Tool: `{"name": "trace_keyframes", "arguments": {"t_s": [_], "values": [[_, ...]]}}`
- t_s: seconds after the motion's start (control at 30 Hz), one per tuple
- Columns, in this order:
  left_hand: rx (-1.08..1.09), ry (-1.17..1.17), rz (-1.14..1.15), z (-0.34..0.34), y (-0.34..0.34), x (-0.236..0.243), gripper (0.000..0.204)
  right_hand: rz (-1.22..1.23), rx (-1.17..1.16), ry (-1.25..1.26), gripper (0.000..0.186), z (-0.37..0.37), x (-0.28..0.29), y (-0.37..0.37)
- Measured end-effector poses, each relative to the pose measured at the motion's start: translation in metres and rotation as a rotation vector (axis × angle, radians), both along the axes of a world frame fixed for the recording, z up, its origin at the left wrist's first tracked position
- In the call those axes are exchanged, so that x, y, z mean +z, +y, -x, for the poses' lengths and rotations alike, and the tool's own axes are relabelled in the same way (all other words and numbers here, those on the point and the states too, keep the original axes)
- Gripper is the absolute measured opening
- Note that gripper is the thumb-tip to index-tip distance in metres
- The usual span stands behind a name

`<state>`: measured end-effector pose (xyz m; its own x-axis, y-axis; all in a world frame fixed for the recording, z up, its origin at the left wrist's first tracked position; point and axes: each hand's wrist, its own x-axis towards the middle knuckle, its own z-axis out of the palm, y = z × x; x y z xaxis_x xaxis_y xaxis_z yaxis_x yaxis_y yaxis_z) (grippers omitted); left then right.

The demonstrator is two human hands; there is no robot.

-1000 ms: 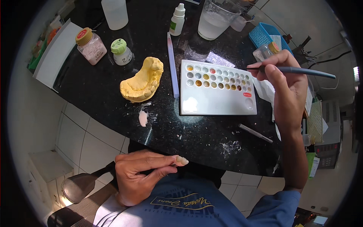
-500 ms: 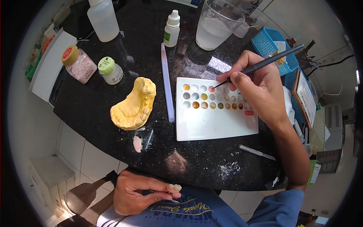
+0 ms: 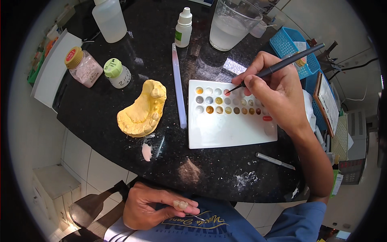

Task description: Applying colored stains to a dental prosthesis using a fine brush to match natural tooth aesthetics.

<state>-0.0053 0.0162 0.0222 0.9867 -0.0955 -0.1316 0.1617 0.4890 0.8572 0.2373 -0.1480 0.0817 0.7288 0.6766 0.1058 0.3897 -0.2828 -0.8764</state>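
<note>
Over the glossy black stone-look worktop point(image 3: 100, 125), both hands are well apart. Right hand point(image 3: 274, 86) pinches a slim dark-handled brush point(image 3: 288, 59) pen-style, fine tip at the pinkish-red well point(image 3: 227, 92) in the top row of a white rectangular palette point(image 3: 229, 135); cannot tell if tip meets colour. Left hand point(image 3: 149, 203), low in front of the blue shirt point(image 3: 250, 230), has thumb and fingers closed on a small cream tooth-shaped piece point(image 3: 180, 205), clear of the palette. Yellow plaster dental cast point(image 3: 142, 111) sits left of palette, flat lilac stick point(image 3: 179, 88) between them.

Doing this well, I'd judge: steady the right wrist, dip only the point, take little. Lift straight out; dragging over neighbouring wells likely muddies shades. Shape the tip on the palette's bare lower part. Keep left pinch firm but light: small piece, probably easy to drop.
</note>
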Motion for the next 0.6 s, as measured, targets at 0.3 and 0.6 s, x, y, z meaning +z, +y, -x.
{"name": "trace_keyframes", "arguments": {"t_s": [0.3, 0.6], "values": [[0.339, 0.048, 0.108, -0.005, -0.020, -0.006, 0.009, -0.073, -0.190, -0.363, 0.020, 0.040, 0.025, -0.018], [0.186, -0.067, 0.086, -0.004, -0.018, -0.022, 0.018, -0.239, -0.040, -0.258, 0.030, 0.164, -0.005, -0.036]]}}
